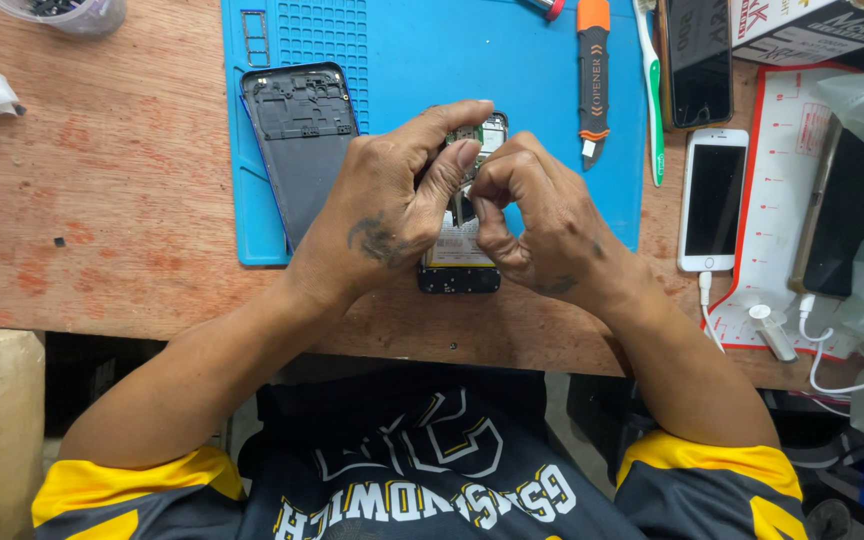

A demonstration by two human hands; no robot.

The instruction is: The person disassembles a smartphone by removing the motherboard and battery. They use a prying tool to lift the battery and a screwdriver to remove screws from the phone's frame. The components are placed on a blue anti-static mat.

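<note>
An opened phone [459, 262] lies face down on the blue work mat [512, 70], its circuit board and battery exposed. My left hand [392, 205] curls over the phone's left side, index finger reaching across the top of the board. My right hand [537, 215] presses its thumb and forefinger together over the middle of the phone; whether a small part sits between them is hidden. The phone's removed dark back cover [302, 145] rests on the mat to the left of my left hand.
An orange-and-grey opening tool [593, 75] and a white-green toothbrush [651, 90] lie at the mat's right. A black phone [698, 60], a white phone [713, 198] on a cable and a dark phone [836, 225] sit at right. A clear cup [67, 12] stands far left.
</note>
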